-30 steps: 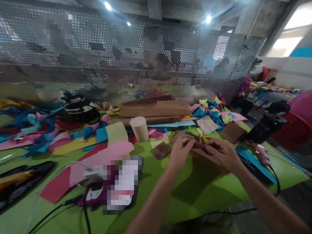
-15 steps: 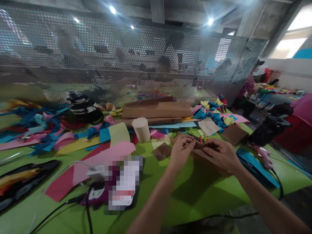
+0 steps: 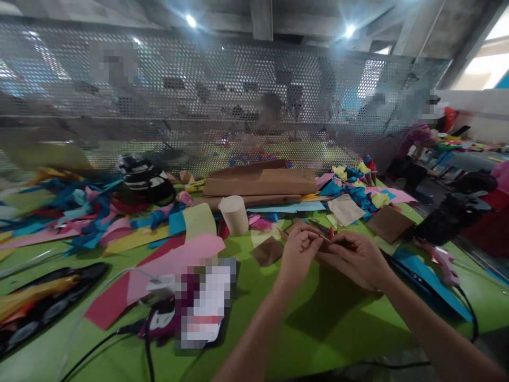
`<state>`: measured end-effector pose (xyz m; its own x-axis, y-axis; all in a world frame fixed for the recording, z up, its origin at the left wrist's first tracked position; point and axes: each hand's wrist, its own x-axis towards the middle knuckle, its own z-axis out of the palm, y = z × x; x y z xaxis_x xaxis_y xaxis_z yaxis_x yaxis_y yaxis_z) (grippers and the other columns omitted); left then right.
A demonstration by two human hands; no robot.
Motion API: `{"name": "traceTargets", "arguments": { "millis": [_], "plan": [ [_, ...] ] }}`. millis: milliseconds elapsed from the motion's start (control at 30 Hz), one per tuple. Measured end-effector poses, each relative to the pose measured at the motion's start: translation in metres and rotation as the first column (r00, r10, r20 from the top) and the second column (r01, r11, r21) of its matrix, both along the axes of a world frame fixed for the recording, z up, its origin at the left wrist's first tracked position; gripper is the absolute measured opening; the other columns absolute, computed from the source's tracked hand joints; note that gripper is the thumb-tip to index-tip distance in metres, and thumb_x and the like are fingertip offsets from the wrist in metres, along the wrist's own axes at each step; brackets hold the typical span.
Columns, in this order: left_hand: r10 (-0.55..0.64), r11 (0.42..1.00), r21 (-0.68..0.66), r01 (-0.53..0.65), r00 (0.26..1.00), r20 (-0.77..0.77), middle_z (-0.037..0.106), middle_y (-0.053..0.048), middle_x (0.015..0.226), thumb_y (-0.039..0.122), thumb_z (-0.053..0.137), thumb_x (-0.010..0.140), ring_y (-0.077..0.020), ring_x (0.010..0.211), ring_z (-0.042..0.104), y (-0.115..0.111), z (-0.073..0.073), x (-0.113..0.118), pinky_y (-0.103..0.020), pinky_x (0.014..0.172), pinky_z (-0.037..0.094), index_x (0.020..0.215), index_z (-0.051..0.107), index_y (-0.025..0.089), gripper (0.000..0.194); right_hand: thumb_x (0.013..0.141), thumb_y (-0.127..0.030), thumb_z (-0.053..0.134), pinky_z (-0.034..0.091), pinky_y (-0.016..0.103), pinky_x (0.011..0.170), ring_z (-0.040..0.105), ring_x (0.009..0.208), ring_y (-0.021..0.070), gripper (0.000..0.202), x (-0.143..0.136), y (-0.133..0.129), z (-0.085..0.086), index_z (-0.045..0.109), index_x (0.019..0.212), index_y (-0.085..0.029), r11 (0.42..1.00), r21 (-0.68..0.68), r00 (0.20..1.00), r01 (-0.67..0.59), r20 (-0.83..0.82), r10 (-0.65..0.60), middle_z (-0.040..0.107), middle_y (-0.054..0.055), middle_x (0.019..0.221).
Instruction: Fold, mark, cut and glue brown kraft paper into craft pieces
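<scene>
A sheet of brown paper (image 3: 345,271) is held up just above the green table, its lower part slanting toward me. My left hand (image 3: 298,253) is closed, thumb and fingers pinching the sheet's left upper edge. My right hand (image 3: 361,259) grips the same edge a little further right, fingers curled around it. Part of the sheet is hidden behind my fingers. Just beyond my hands lies a dark tool with a red part (image 3: 331,232), too blurred to name. A small brown paper square (image 3: 268,251) rests left of my left hand.
A cream paper roll (image 3: 234,216) stands beyond the square. Front left are a phone (image 3: 207,302), a power strip (image 3: 161,318) and cables. Coloured paper scraps (image 3: 119,228) cover the left side. A pink glue gun (image 3: 440,260) lies right, near blue paper (image 3: 435,281).
The fingertips of both hands have come slightly closer together along the paper's edge. The whole view has shifted a little, so the table things appear further right.
</scene>
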<state>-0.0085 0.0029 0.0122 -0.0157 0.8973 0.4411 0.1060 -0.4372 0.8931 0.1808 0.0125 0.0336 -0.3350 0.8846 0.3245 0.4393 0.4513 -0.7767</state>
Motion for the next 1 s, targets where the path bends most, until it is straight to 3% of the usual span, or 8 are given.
{"name": "traceTargets", "arguments": {
  "millis": [233, 433, 500, 633, 800, 1000],
  "plan": [
    [0.026, 0.999, -0.027, -0.027, 0.999, -0.024, 0.063, -0.008, 0.101, 0.022, 0.065, 0.09, -0.0225, 0.101, 0.061, -0.001, -0.001, 0.001, -0.035, 0.091, 0.047, 0.078, 0.068, 0.019, 0.012, 0.095, -0.036, 0.063, 0.043, 0.028, 0.064, 0.06, 0.07, 0.0179, 0.022, -0.002, 0.006, -0.006, 0.069, 0.08, -0.022, 0.998, 0.055, 0.999, -0.02, 0.038, 0.018, 0.067, 0.001, 0.073],
    [0.114, 0.985, -0.128, -0.114, 0.993, -0.002, 0.064, -0.008, 0.104, 0.024, 0.064, 0.091, -0.0218, 0.1, 0.061, 0.001, -0.003, 0.0, -0.035, 0.091, 0.046, 0.078, 0.068, 0.019, 0.014, 0.097, -0.04, 0.06, 0.046, 0.028, 0.069, 0.066, 0.081, 0.0204, 0.022, 0.002, 0.012, -0.007, 0.074, 0.091, -0.023, 0.999, -0.012, 0.998, -0.045, 0.033, 0.045, 0.074, 0.003, 0.086],
    [0.13, 0.979, -0.158, -0.128, 0.992, 0.0, 0.064, -0.008, 0.105, 0.024, 0.064, 0.091, -0.0217, 0.1, 0.061, 0.001, -0.003, 0.0, -0.035, 0.09, 0.047, 0.079, 0.068, 0.019, 0.014, 0.096, -0.04, 0.061, 0.045, 0.028, 0.067, 0.065, 0.078, 0.0202, 0.023, 0.006, 0.013, -0.007, 0.073, 0.088, -0.023, 0.999, -0.016, 0.999, -0.037, 0.025, 0.038, 0.072, 0.003, 0.082],
    [0.097, 0.98, -0.172, -0.096, 0.995, 0.002, 0.064, -0.009, 0.111, 0.025, 0.066, 0.09, -0.0231, 0.108, 0.06, -0.001, -0.002, 0.003, -0.035, 0.095, 0.046, 0.081, 0.071, 0.019, 0.012, 0.096, -0.037, 0.061, 0.042, 0.028, 0.06, 0.06, 0.066, 0.0185, 0.024, 0.011, 0.015, -0.012, 0.07, 0.08, -0.022, 1.0, 0.01, 0.999, -0.003, 0.034, 0.002, 0.067, 0.002, 0.071],
    [0.023, 0.98, -0.195, -0.027, 0.999, -0.023, 0.064, -0.009, 0.115, 0.024, 0.071, 0.087, -0.0253, 0.115, 0.059, -0.001, -0.003, 0.006, -0.037, 0.098, 0.046, 0.079, 0.074, 0.02, 0.009, 0.095, -0.035, 0.061, 0.046, 0.03, 0.063, 0.065, 0.07, 0.02, 0.021, 0.014, 0.015, -0.024, 0.072, 0.082, -0.023, 0.999, 0.051, 0.998, 0.011, 0.054, -0.014, 0.072, 0.002, 0.075],
    [0.043, 0.979, -0.197, -0.05, 0.998, -0.038, 0.064, -0.009, 0.112, 0.018, 0.07, 0.086, -0.025, 0.113, 0.059, 0.0, -0.006, 0.008, -0.036, 0.097, 0.046, 0.075, 0.071, 0.019, 0.011, 0.094, -0.038, 0.065, 0.046, 0.029, 0.062, 0.065, 0.068, 0.0198, 0.018, 0.014, 0.012, -0.024, 0.073, 0.084, -0.024, 0.992, 0.128, 0.996, -0.015, 0.093, 0.003, 0.072, 0.003, 0.076]
  ]
}}
